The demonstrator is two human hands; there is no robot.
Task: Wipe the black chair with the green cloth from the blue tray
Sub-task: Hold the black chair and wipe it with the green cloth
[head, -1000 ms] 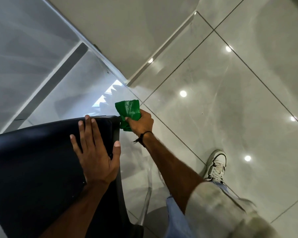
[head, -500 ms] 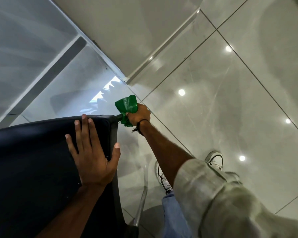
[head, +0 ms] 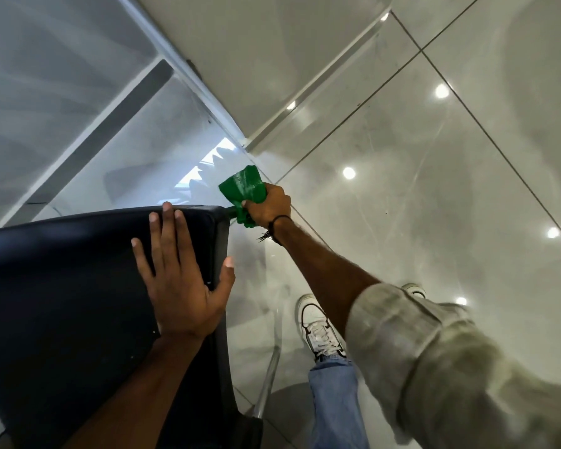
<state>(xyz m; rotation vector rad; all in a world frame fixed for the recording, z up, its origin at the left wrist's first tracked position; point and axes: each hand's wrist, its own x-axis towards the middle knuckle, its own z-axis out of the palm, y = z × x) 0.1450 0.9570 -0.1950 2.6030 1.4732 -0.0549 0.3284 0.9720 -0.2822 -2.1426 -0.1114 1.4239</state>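
Observation:
The black chair (head: 62, 286) fills the lower left, seen from above. My left hand (head: 178, 280) lies flat on its black surface near the right edge, fingers spread, thumb hooked over the side. My right hand (head: 268, 207) is closed around the crumpled green cloth (head: 243, 189) and presses it against the chair's far right corner. Part of the cloth sticks up above my fist, part hangs below it. The blue tray is not in view.
Glossy grey floor tiles (head: 434, 189) spread to the right, with ceiling lights reflected in them. A white wall and skirting (head: 305, 102) run across the top. My white sneaker (head: 318, 328) and jeans leg stand beside the chair's chrome leg (head: 269, 380).
My right hand with the cloth has shifted slightly along the chair's far corner. My body and feet have stepped closer to the chair. The left hand stays flat on the black surface.

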